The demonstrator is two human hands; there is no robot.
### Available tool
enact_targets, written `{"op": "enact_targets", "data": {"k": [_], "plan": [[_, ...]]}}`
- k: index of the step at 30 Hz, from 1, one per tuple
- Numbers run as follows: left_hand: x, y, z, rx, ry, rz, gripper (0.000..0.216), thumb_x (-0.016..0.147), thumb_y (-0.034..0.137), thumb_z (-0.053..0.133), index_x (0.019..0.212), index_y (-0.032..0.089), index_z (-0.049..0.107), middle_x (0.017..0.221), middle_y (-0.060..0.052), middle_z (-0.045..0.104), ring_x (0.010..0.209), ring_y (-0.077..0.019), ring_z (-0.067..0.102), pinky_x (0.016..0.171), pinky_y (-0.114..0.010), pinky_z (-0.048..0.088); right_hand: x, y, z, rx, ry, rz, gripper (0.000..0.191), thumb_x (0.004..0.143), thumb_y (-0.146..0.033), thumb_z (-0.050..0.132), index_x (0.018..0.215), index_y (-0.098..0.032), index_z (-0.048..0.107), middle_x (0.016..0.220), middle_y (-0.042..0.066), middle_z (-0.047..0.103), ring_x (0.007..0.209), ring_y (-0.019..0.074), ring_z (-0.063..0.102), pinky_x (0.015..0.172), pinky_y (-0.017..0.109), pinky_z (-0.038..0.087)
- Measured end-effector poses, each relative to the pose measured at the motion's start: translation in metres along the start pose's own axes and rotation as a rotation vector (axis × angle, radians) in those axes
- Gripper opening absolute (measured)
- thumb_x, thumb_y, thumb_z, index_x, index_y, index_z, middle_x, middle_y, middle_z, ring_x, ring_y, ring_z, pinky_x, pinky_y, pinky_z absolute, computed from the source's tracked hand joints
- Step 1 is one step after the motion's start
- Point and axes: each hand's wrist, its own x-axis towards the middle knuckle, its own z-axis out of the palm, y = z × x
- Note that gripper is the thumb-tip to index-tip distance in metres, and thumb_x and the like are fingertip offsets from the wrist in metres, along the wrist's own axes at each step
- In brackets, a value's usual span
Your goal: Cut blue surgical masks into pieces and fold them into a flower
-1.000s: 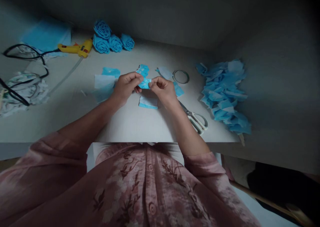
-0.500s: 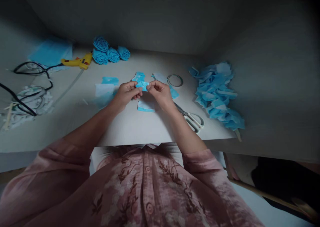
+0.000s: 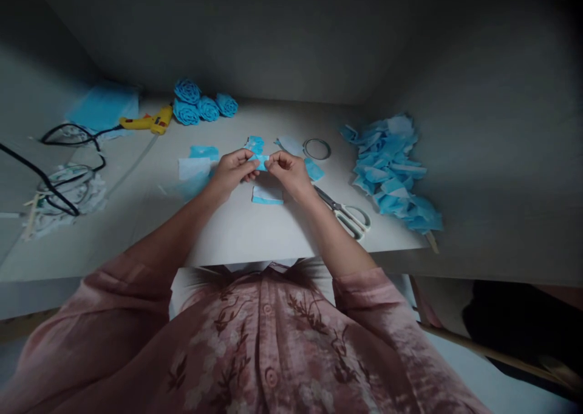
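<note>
Between my two hands is a small piece of light blue fabric-like sheet (image 3: 260, 161), pinched from both sides above the table. My left hand (image 3: 233, 170) grips its left end between thumb and fingers. The right end is in the fingertips of my right hand (image 3: 289, 171). Just behind it lies a crumpled blue piece (image 3: 255, 144). A white piece with a blue edge (image 3: 268, 195) rests in front of my hands. Blue and white pieces (image 3: 194, 169) lie left of my left hand, and another blue piece (image 3: 314, 169) lies beside my right hand.
Scissors (image 3: 348, 215) lie by my right forearm, with a ring of wire or tape (image 3: 317, 149) behind. A heap of blue strips (image 3: 392, 171) is at right. Several rolled blue flowers (image 3: 186, 112), a yellow glue gun (image 3: 159, 120) and a black cord (image 3: 68, 207) are at left.
The blue piece in my fingers looks flatter and straighter than before. Both hands stay nearly in place, still pinching it. The whole view has shifted slightly.
</note>
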Motion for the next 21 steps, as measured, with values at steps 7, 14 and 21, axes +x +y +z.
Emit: {"op": "enact_targets", "data": {"k": [7, 14, 21], "plan": [[0.000, 0.001, 0.002, 0.022, 0.006, 0.002, 0.006, 0.077, 0.018, 0.071, 0.076, 0.016, 0.065, 0.059, 0.002, 0.066, 0.049, -0.0069, 0.053, 0.050, -0.019, 0.040, 0.000, -0.002, 0.000, -0.022, 0.004, 0.010, 0.029, 0.074, -0.048, 0.067, 0.074, -0.020, 0.060, 0.068, -0.004, 0.052, 0.066, 0.0099, 0.040, 0.065, 0.027, 0.031], [0.002, -0.001, 0.003, 0.033, 0.023, -0.010, 0.008, 0.076, 0.017, 0.071, 0.075, 0.017, 0.063, 0.055, 0.003, 0.063, 0.046, -0.0071, 0.050, 0.049, -0.020, 0.038, -0.003, -0.001, 0.003, -0.001, 0.003, 0.019, 0.027, 0.074, -0.045, 0.069, 0.073, -0.019, 0.062, 0.066, -0.005, 0.052, 0.064, 0.0093, 0.040, 0.062, 0.027, 0.031], [0.003, -0.003, 0.001, -0.034, 0.080, 0.020, 0.008, 0.078, 0.016, 0.068, 0.073, 0.017, 0.062, 0.057, 0.003, 0.061, 0.049, -0.0075, 0.052, 0.050, -0.020, 0.038, 0.009, -0.001, -0.012, 0.134, 0.086, 0.026, 0.040, 0.075, -0.053, 0.079, 0.096, -0.020, 0.071, 0.075, -0.002, 0.065, 0.070, 0.0110, 0.057, 0.070, 0.027, 0.047]]}}
